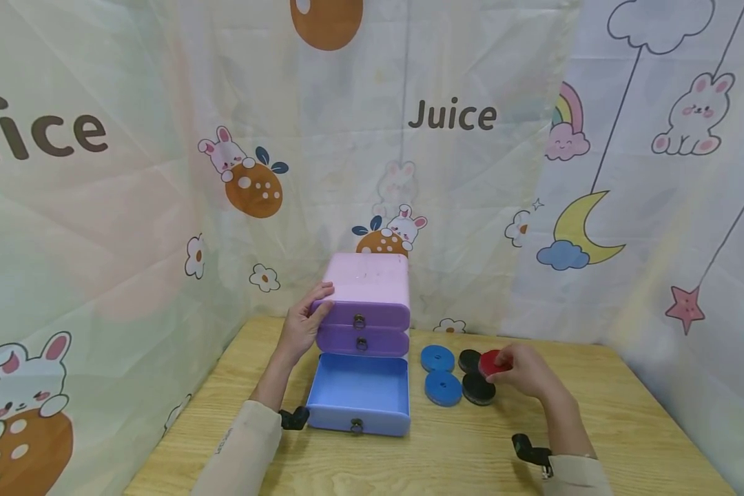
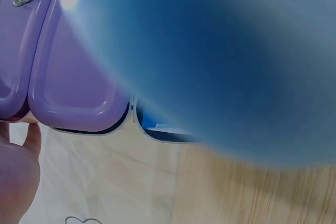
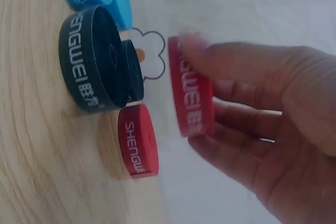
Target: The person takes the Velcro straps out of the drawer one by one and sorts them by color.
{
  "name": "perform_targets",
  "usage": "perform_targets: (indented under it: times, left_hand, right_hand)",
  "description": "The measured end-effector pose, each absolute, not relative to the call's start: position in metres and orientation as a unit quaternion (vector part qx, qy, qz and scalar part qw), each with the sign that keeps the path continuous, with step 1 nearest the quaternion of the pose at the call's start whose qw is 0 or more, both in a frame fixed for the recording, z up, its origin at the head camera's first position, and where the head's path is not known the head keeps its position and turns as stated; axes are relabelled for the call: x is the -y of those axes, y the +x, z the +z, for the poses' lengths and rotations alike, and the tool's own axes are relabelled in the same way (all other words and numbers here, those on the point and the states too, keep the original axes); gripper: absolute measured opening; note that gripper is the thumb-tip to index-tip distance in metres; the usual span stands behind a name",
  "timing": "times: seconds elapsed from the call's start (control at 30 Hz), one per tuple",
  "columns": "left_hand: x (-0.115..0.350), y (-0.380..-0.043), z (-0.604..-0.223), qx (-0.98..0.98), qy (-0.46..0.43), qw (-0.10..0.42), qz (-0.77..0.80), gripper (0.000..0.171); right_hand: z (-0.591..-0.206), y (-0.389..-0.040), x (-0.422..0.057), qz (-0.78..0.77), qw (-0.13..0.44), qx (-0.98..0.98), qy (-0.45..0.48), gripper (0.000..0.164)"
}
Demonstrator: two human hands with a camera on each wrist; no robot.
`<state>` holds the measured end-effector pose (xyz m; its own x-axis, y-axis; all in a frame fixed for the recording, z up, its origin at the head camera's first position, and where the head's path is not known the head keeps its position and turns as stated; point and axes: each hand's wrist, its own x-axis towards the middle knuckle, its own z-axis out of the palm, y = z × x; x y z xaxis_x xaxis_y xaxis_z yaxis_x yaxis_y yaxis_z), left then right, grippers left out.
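Observation:
A small drawer cabinet (image 1: 368, 275) has a pink top, two closed purple drawers and a blue drawer (image 1: 381, 421) pulled out at the bottom. My left hand (image 1: 297, 331) rests against the cabinet's upper left side, its thumb at the front edge, fingers fairly straight. Between thumb and fingers, my right hand (image 1: 528, 372) pinches a red tape roll (image 3: 191, 95), raised off the table. Below it in the right wrist view stands a second red tape roll (image 3: 137, 142). Near that hand lie two black tape rolls (image 1: 479, 391), with two blue tape rolls (image 1: 443, 390) to their left.
The wooden table (image 1: 452, 455) ends against printed curtains (image 1: 471, 207) at the back and sides. Small black wrist-camera mounts (image 1: 530, 449) stick out by both forearms. A blurred blue drawer front (image 2: 226, 66) fills much of the left wrist view.

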<state>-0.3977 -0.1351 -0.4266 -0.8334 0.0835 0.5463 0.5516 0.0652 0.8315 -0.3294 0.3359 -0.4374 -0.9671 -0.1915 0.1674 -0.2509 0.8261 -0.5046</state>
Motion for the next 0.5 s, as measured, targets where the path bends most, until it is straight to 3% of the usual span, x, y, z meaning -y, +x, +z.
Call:
perform_targets:
  times: [0.5]
  left_hand:
    - [0.135, -0.398, -0.427, 0.711, -0.223, 0.181, -0.642, 0.040]
  right_hand:
    - [-0.444, -0.323, -0.356, 0.284, -0.013, 0.957, 0.057, 0.024]
